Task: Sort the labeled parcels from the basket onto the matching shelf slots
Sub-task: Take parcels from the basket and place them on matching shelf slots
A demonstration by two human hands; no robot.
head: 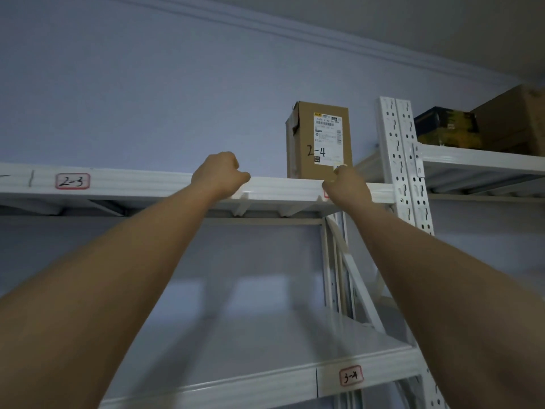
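Note:
A brown cardboard parcel [319, 140] marked "2-4" by hand stands upright on the top white shelf [165, 184], near its right end. My right hand [346, 184] is raised in front of the parcel's lower right corner, and its fingertips touch the box there. My left hand [219, 175] is curled into a loose fist at the shelf's front edge, to the left of the parcel, with nothing in it. A red-framed tag "2-3" [72, 181] sits on the shelf edge further left. My right hand hides the tag below the parcel. The basket is out of view.
A white perforated upright [402, 160] divides this rack from the one on the right, where a dark box [446, 129] and a large brown carton [513, 119] sit on top. A lower shelf [265, 382] carries the tag "3-4" [350, 375].

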